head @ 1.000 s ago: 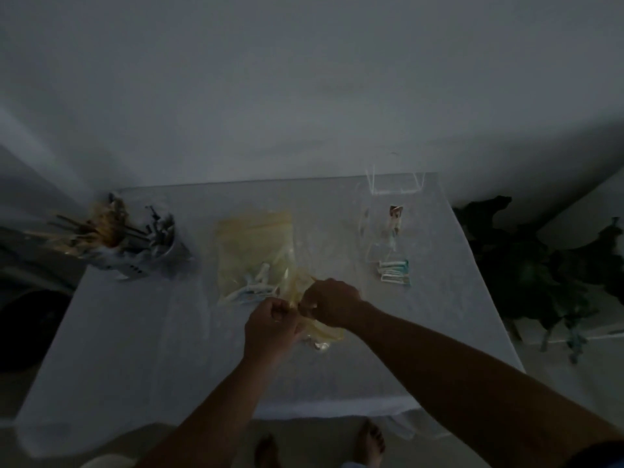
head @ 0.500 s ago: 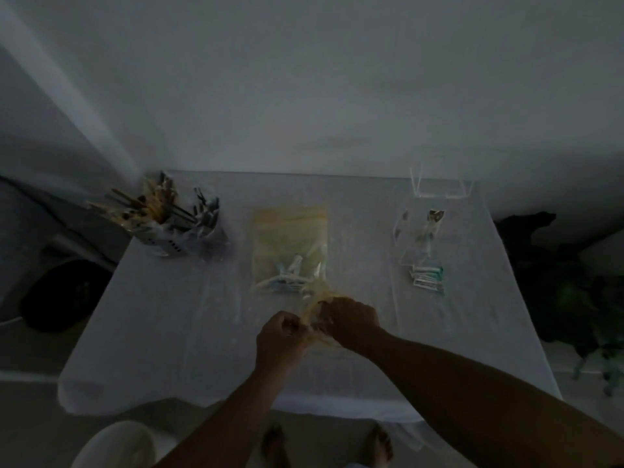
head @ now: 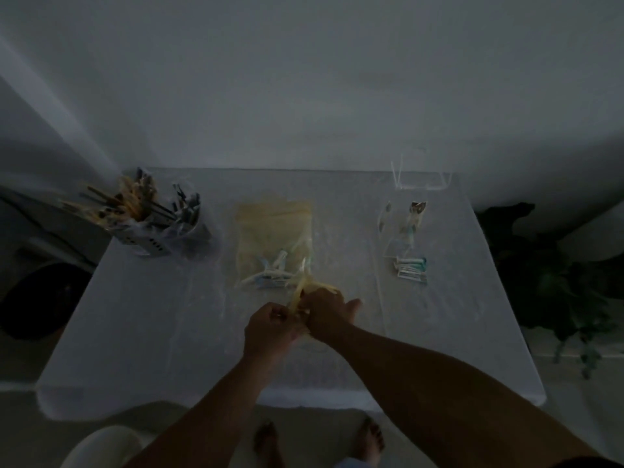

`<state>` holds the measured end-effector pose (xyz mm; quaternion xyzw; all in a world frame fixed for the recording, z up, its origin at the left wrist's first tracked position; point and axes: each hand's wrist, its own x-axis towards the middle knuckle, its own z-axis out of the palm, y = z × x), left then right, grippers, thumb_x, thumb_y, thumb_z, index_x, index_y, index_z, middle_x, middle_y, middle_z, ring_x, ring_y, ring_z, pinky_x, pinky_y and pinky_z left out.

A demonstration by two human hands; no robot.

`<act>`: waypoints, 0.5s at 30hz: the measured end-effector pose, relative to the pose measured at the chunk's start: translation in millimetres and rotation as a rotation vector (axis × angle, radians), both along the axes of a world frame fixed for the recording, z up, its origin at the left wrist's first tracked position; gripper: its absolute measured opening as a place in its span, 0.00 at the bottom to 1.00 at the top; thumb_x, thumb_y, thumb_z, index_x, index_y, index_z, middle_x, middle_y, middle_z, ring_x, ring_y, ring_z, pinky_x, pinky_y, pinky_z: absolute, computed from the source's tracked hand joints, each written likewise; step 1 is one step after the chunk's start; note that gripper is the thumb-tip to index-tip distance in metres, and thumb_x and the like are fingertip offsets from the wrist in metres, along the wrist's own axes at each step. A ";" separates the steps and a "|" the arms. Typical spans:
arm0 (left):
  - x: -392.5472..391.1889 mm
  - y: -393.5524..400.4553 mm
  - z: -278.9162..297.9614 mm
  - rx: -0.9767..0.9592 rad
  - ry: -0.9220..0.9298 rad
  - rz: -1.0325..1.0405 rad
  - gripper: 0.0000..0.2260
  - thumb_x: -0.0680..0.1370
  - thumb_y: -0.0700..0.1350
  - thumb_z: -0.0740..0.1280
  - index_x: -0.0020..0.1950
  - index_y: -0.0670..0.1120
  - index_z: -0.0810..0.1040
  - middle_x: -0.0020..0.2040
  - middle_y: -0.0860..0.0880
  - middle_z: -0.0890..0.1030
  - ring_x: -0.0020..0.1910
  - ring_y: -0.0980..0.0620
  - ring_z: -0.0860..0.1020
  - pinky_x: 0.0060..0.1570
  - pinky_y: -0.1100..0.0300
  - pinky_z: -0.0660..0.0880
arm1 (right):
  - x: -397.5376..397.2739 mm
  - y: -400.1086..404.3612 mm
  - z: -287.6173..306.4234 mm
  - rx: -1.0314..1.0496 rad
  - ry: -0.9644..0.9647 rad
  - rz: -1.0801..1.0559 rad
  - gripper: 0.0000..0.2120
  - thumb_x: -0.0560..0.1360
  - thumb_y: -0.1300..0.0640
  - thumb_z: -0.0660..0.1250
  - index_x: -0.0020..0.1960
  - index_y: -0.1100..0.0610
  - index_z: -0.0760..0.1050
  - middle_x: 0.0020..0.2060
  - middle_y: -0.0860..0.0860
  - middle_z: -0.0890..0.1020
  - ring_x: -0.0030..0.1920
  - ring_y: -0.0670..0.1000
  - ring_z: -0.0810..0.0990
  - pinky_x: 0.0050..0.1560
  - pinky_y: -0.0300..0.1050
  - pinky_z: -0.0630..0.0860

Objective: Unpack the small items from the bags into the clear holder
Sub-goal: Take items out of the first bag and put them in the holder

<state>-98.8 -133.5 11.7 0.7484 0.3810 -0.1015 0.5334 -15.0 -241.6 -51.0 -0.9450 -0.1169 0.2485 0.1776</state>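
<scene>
The table point(head: 135, 332), draped in a pale cloth, carries everything. Well beyond the grip lies a larger yellowish bag point(head: 273, 238) flat on the cloth, its long axis running away from the person, with small white and blue items point(head: 270, 276) bunched at its near end. Far to the right of the grip and further back stands the clear holder point(head: 420, 179), with a few items point(head: 410, 268) lying in front of it. Far left of the grip sits a cup of utensils point(head: 148, 214).

The left hand point(head: 270, 327) and right hand point(head: 329, 314) meet just in front of the person, both clenched on a small yellowish bag point(head: 310, 290), pinching it from either side. Its crumpled top sticks up and away from the grip toward the larger bag; its long axis seems to run roughly away from the person, though the dim light makes this uncertain.

The step in hand looks like opening this small bag. Next, it probably calls for pulling the mouth apart, drawing out the contents and carrying them rightward and back to the holder.
</scene>
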 end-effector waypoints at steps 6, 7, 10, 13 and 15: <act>2.6 3.3 -2.3 -0.006 -0.008 0.075 0.03 0.74 0.42 0.72 0.46 0.48 0.81 0.39 0.47 0.87 0.37 0.51 0.85 0.30 0.61 0.77 | -4.1 -35.7 42.7 0.203 -0.369 0.250 0.11 0.78 0.43 0.63 0.55 0.45 0.81 0.46 0.44 0.84 0.49 0.47 0.80 0.49 0.49 0.55; 4.0 2.7 -1.8 -0.003 -0.013 0.071 0.03 0.74 0.42 0.72 0.46 0.48 0.81 0.38 0.47 0.87 0.36 0.52 0.85 0.30 0.62 0.75 | -3.8 -43.0 49.6 0.300 -0.389 0.255 0.09 0.77 0.46 0.67 0.53 0.47 0.82 0.43 0.45 0.85 0.45 0.47 0.81 0.49 0.47 0.60; 7.8 -0.2 -2.2 0.012 -0.031 0.039 0.02 0.73 0.42 0.72 0.45 0.47 0.82 0.35 0.49 0.87 0.35 0.53 0.85 0.34 0.59 0.77 | 0.1 -70.4 69.4 0.588 -0.284 0.178 0.05 0.74 0.55 0.74 0.48 0.55 0.84 0.39 0.48 0.86 0.38 0.43 0.83 0.43 0.34 0.74; 9.4 -2.5 -5.1 -0.031 -0.055 0.032 0.02 0.72 0.42 0.73 0.44 0.47 0.82 0.35 0.49 0.87 0.38 0.50 0.87 0.40 0.51 0.82 | 16.6 -104.2 95.1 0.695 -0.206 -0.130 0.04 0.72 0.57 0.77 0.46 0.53 0.84 0.36 0.44 0.84 0.35 0.39 0.81 0.37 0.32 0.74; 9.3 -4.4 -5.7 -0.040 -0.064 0.030 0.02 0.73 0.41 0.73 0.44 0.46 0.82 0.35 0.48 0.87 0.39 0.48 0.87 0.41 0.50 0.84 | 38.8 -130.6 107.6 0.772 -0.190 -0.392 0.03 0.71 0.57 0.78 0.43 0.53 0.84 0.34 0.46 0.85 0.34 0.40 0.81 0.37 0.36 0.75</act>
